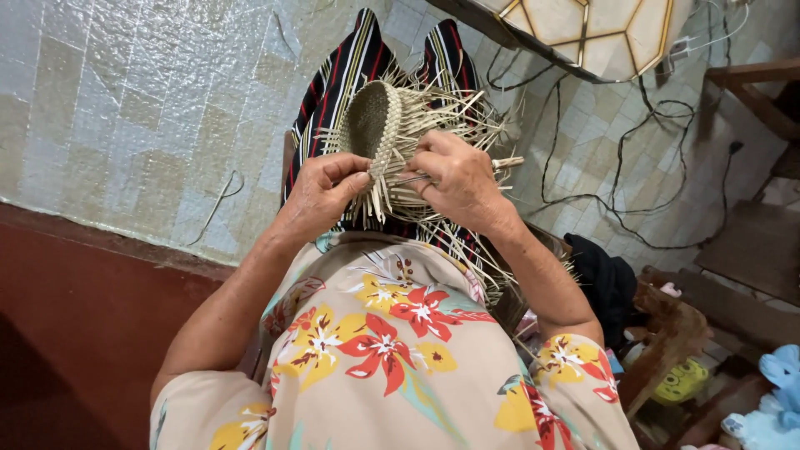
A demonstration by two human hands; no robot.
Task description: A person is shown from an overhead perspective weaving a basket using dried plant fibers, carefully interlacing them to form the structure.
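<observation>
A small, partly woven straw basket (377,118) with many loose pale strips sticking out rests on my lap over a dark striped skirt (337,71). My left hand (323,190) pinches the strips at the basket's lower left edge. My right hand (454,179) grips the basket's right side, fingers closed on several strips, with a thin metal tool (410,178) showing between the two hands. Loose strips (487,262) hang down under my right forearm.
Tiled floor with a red border lies to the left, with a bent wire (218,200) on it. Black cables (621,192) trail on the right. A faceted lamp frame (592,29) is at the top, wooden furniture (754,250) and soft toys (771,400) at the right.
</observation>
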